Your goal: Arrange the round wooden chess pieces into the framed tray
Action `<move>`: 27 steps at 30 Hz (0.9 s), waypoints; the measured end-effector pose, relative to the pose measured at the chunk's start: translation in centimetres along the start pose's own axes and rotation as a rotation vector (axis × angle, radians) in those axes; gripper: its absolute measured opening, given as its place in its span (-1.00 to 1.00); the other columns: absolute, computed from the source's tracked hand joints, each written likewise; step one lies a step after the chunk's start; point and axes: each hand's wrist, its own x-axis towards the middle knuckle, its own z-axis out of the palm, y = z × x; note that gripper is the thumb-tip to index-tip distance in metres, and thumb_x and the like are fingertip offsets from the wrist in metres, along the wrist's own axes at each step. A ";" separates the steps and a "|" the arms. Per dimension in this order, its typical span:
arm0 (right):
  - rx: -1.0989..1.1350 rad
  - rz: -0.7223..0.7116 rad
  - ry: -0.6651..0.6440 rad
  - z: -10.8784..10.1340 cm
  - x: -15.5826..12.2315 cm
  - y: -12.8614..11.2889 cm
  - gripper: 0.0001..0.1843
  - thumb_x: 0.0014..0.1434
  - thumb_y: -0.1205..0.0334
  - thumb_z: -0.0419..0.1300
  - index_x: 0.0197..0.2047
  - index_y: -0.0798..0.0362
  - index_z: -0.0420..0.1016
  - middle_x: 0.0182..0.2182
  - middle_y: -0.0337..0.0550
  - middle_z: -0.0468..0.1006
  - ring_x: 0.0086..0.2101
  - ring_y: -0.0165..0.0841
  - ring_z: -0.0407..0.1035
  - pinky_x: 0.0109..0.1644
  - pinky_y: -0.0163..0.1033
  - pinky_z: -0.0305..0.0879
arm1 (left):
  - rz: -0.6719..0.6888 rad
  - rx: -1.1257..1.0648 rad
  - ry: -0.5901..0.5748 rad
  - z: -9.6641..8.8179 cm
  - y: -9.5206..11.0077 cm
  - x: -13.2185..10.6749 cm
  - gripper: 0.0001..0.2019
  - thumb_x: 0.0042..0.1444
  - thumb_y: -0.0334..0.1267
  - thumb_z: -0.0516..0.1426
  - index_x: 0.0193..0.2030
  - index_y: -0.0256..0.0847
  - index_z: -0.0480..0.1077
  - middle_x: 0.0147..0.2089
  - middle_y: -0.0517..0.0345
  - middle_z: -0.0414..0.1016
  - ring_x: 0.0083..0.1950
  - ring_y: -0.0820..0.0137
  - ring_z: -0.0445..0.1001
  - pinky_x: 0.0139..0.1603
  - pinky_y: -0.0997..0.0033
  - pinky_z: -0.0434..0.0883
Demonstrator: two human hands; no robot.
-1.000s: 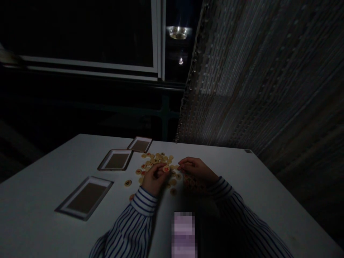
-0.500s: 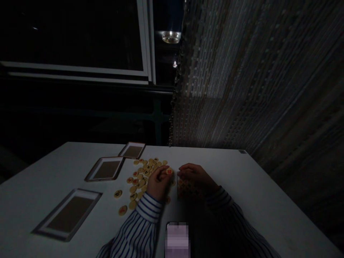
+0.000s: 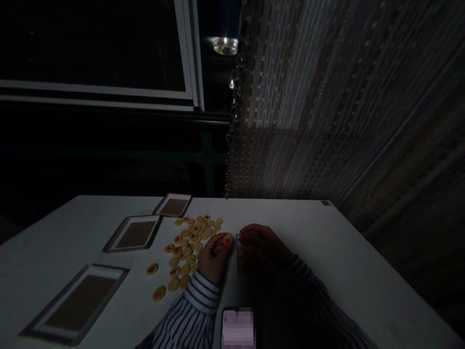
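My left hand (image 3: pixel 213 259) pinches a round xiangqi piece (image 3: pixel 227 240) between thumb and fingers, its red character facing up. Many more pale wooden xiangqi pieces (image 3: pixel 185 269) lie scattered to the left of this hand, some with red or black characters, others blank side up. Just to the right, my right hand (image 3: pixel 264 242) is bent over a shallow box (image 3: pixel 238 261) with red-marked pieces in it. Its fingers are pressed together and curled down at the box's far end. Shadow hides the fingertips and most of the box.
Three shallow framed trays lie on the white table (image 3: pixel 345 271): a near tray (image 3: pixel 78 305), a middle tray (image 3: pixel 134 234) and a far tray (image 3: pixel 174 206). A phone (image 3: pixel 238 327) is at the front edge. Beaded strings (image 3: pixel 290 121) hang behind the table.
My left hand, still pinching the piece, has lowered slightly toward me. My right hand has shifted only a little beside the box. The view has turned slightly.
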 end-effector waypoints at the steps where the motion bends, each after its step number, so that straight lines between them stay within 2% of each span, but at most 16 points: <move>1: -0.006 -0.004 -0.004 0.1 0.1 0.1 -0.69 -0.07 0.09 0.22 -0.27 0.10 0.41 -0.36 -0.13 0.54 -0.30 -0.33 0.40 -0.18 -0.20 0.29 | 0.002 -0.025 0.005 0.0 0.0 -0.1 -0.64 -0.23 -0.21 0.24 -0.24 -0.29 0.37 -0.42 0.16 0.48 -0.48 0.54 0.39 -0.47 0.57 0.35; 7: -0.135 -0.027 -0.012 0.6 0.8 -0.6 -0.72 -0.05 0.11 0.20 -0.27 0.10 0.42 -0.39 -0.15 0.52 -0.37 -0.38 0.37 -0.31 -0.27 0.27 | -0.053 -0.155 0.018 0.4 0.1 -0.2 -0.67 -0.34 -0.31 0.27 -0.37 -0.28 0.30 -0.60 0.34 0.34 -0.60 0.64 0.27 -0.58 0.67 0.25; 13: -0.355 -0.101 -0.029 1.2 1.5 -0.9 -0.78 -0.01 0.14 0.16 -0.32 0.09 0.45 -0.46 -0.20 0.48 -0.44 -0.41 0.33 -0.41 -0.35 0.22 | -0.025 -0.096 0.030 0.5 -0.3 -0.3 -0.70 -0.30 -0.26 0.27 -0.38 -0.31 0.36 -0.53 0.21 0.43 -0.54 0.60 0.35 -0.55 0.65 0.28; 17: -0.444 -0.154 -0.041 1.5 1.7 -0.6 -0.80 0.01 0.15 0.14 -0.37 0.10 0.46 -0.45 -0.17 0.50 -0.42 -0.40 0.35 -0.36 -0.33 0.23 | -0.038 -0.087 0.031 0.5 -0.1 -0.5 -0.70 -0.28 -0.25 0.27 -0.36 -0.31 0.38 -0.45 0.12 0.49 -0.46 0.52 0.43 -0.46 0.59 0.36; 21: -0.438 -0.223 -0.081 1.5 1.8 -0.1 -0.79 0.06 0.15 0.11 -0.36 0.11 0.47 -0.42 -0.14 0.52 -0.38 -0.38 0.37 -0.29 -0.32 0.26 | -0.021 -0.066 0.031 0.5 0.4 -0.8 -0.72 -0.28 -0.27 0.27 -0.37 -0.30 0.40 -0.50 0.15 0.49 -0.51 0.54 0.42 -0.50 0.60 0.35; 27: -0.395 -0.197 -0.096 1.5 1.6 -0.3 -0.78 0.05 0.13 0.12 -0.37 0.11 0.47 -0.42 -0.12 0.54 -0.37 -0.36 0.40 -0.29 -0.30 0.29 | -0.012 -0.075 0.010 0.6 0.6 -0.9 -0.72 -0.28 -0.27 0.27 -0.36 -0.30 0.42 -0.47 0.11 0.53 -0.47 0.50 0.45 -0.47 0.59 0.36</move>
